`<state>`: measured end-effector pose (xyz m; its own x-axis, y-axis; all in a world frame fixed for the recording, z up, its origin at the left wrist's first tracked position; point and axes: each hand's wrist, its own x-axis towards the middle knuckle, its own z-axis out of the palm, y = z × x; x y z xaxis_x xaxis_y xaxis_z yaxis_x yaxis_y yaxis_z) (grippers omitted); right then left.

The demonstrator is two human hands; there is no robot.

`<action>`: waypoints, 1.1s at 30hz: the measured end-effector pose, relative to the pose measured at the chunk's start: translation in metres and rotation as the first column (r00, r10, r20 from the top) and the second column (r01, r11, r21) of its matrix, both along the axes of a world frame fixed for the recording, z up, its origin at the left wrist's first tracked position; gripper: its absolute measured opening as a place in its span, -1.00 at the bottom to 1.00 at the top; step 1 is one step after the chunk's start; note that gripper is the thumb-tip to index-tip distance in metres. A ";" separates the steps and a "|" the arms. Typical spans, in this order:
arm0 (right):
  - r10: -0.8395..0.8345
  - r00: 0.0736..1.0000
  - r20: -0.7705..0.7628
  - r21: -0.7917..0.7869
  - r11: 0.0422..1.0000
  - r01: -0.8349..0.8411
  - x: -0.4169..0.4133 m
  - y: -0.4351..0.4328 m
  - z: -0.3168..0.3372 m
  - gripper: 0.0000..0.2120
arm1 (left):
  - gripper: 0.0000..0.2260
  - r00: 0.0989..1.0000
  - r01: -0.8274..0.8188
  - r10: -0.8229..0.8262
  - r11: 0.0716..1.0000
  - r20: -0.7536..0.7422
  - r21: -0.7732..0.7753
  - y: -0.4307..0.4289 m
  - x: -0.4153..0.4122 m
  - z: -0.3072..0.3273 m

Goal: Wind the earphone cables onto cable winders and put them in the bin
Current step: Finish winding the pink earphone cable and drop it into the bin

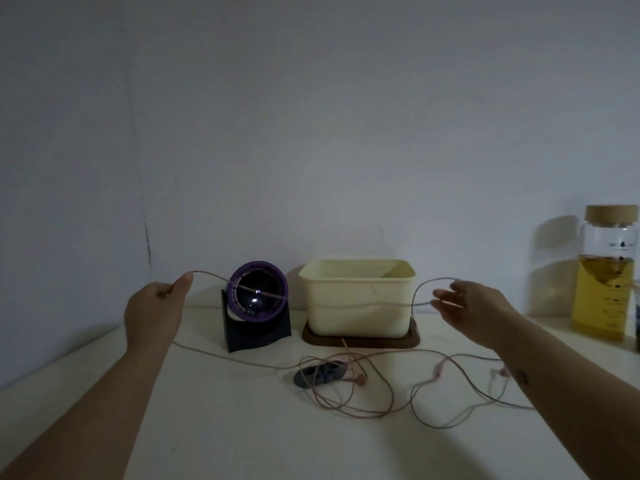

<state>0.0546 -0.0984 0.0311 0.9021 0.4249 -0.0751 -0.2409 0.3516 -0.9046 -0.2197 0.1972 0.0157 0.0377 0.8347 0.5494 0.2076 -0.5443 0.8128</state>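
Evidently cable (363,304) looks thin, limp, light, tangle-prone; left hand (156,313) & right hand (465,306) each pinch it w/ fingertips.

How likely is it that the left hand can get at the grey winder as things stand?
Probably yes. Bare table lies between the left hand and the winder, with the fan farther back. But its fingers pinch the cable, and loops lie over the winder.

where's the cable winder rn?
Head view, centre: the grey cable winder lies on the table just in front of the cream bin, with loose loops of pink earphone cable draped over it.
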 end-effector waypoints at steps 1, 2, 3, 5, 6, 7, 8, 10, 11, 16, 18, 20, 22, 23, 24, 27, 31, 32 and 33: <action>0.038 0.999 0.032 -0.063 0.997 -0.036 0.000 0.000 -0.005 -0.81 | -0.53 1.000 -0.021 0.021 1.000 -0.022 0.002 0.001 -0.001 -0.001; 0.072 0.996 0.047 -0.081 0.994 -0.068 -0.001 0.001 -0.007 -0.81 | -0.52 0.998 -0.038 0.038 0.999 -0.049 0.000 0.002 -0.001 -0.002; 0.098 0.995 0.033 -0.039 0.995 -0.097 0.001 0.003 -0.008 -0.80 | -0.53 0.996 -0.044 0.043 0.999 -0.072 -0.009 0.005 -0.002 -0.004; 0.120 0.992 -0.049 0.186 0.977 -0.109 0.005 0.006 -0.004 -0.80 | -0.57 0.997 -0.020 0.016 0.999 -0.080 -0.048 0.008 -0.002 -0.007; 0.110 0.991 -0.073 0.275 0.958 -0.086 0.009 0.007 0.000 -0.82 | -0.61 0.998 0.005 -0.010 0.997 -0.059 -0.077 0.009 -0.002 -0.008; 0.081 0.994 -0.066 0.301 0.952 -0.058 0.014 0.007 0.003 -0.84 | -0.68 0.999 0.038 -0.040 0.994 -0.022 -0.103 0.010 -0.001 -0.009; 0.059 0.998 -0.038 0.280 0.959 -0.046 0.019 0.007 0.006 -0.85 | -0.74 0.998 0.070 -0.069 0.990 0.012 -0.119 0.009 0.000 -0.009; 0.063 0.998 0.005 0.205 0.977 -0.062 0.028 0.009 0.005 -0.78 | -0.77 0.992 0.122 -0.120 0.986 0.026 -0.116 0.006 0.003 -0.009; 0.085 0.996 0.001 0.164 0.983 -0.085 0.032 0.011 0.002 -0.74 | -0.77 0.990 0.144 -0.143 0.983 0.015 -0.111 0.004 0.006 -0.008; 0.307 0.949 0.072 -0.326 0.906 -0.269 0.026 0.020 -0.025 -0.86 | -0.79 0.934 0.354 -0.328 0.900 0.140 -0.253 -0.009 0.026 0.004; 0.345 0.918 0.194 -0.604 0.780 -0.166 0.020 0.026 -0.032 -0.87 | -0.81 0.847 0.519 -0.424 0.790 0.319 -0.327 -0.020 0.036 0.010; 0.430 0.820 0.378 -0.814 0.576 0.074 0.013 0.036 -0.033 -0.83 | -0.81 0.717 0.681 -0.495 0.645 0.490 -0.345 -0.034 0.042 0.020; 0.549 0.654 0.521 -0.847 0.425 0.319 0.006 0.047 -0.030 -0.57 | -0.83 0.580 0.800 -0.519 0.507 0.628 -0.320 -0.048 0.048 0.035; 0.580 0.592 0.559 -0.828 0.421 0.370 -0.003 0.051 -0.026 -0.50 | -0.84 0.520 0.841 -0.524 0.453 0.675 -0.296 -0.054 0.051 0.043; 0.586 0.537 0.608 -0.794 0.467 0.389 -0.015 0.054 -0.020 -0.49 | -0.84 0.468 0.871 -0.532 0.415 0.706 -0.264 -0.060 0.053 0.051; 0.581 0.343 0.738 -0.662 0.722 0.202 -0.064 0.065 0.000 -0.58 | -0.80 0.331 0.927 -0.583 0.347 0.742 -0.141 -0.082 0.061 0.074; 0.648 0.165 0.743 -0.638 0.761 -0.118 -0.124 0.081 0.012 -0.47 | -0.79 0.195 0.961 -0.624 0.274 0.757 -0.021 -0.114 0.073 0.099; 0.635 0.168 0.754 -0.624 0.773 -0.117 -0.126 0.086 0.010 -0.45 | -0.78 0.165 0.964 -0.616 0.266 0.770 0.007 -0.119 0.074 0.104; 0.613 0.164 0.773 -0.602 0.790 -0.114 -0.127 0.090 0.010 -0.51 | -0.76 0.138 0.963 -0.604 0.266 0.785 0.035 -0.122 0.075 0.108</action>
